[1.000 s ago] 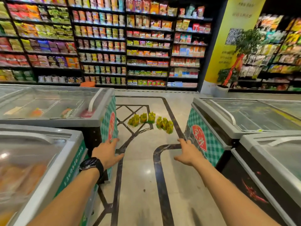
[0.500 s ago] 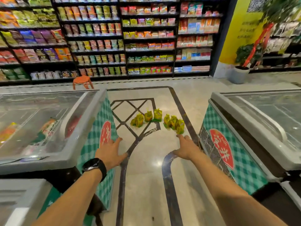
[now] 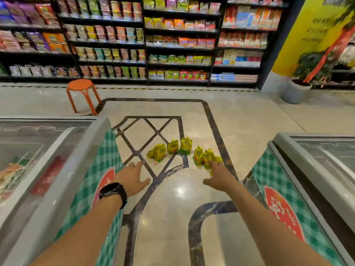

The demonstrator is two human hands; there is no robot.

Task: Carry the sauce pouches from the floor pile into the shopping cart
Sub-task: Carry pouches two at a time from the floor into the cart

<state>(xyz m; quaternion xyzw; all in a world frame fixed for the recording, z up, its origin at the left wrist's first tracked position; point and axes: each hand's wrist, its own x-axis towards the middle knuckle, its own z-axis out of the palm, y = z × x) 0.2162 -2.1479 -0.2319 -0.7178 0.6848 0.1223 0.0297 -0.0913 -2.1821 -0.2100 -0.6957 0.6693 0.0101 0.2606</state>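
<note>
Several yellow-green sauce pouches lie in a loose row on the tiled floor ahead, between two chest freezers. My left hand, with a black watch on the wrist, is stretched forward with fingers apart and holds nothing; it is short of the left end of the row. My right hand also reaches forward with fingers spread, its fingertips overlapping the rightmost pouches in the picture; whether it touches them I cannot tell. No shopping cart is in view.
A chest freezer with a glass lid flanks me on the left, another freezer on the right. An orange stool stands beyond the left freezer. Stocked shelves line the back wall, with a potted plant at right.
I have moved forward between the freezers, so the pouches are nearer and larger. Both hands stay extended and empty, and the right hand now reaches the right end of the row.
</note>
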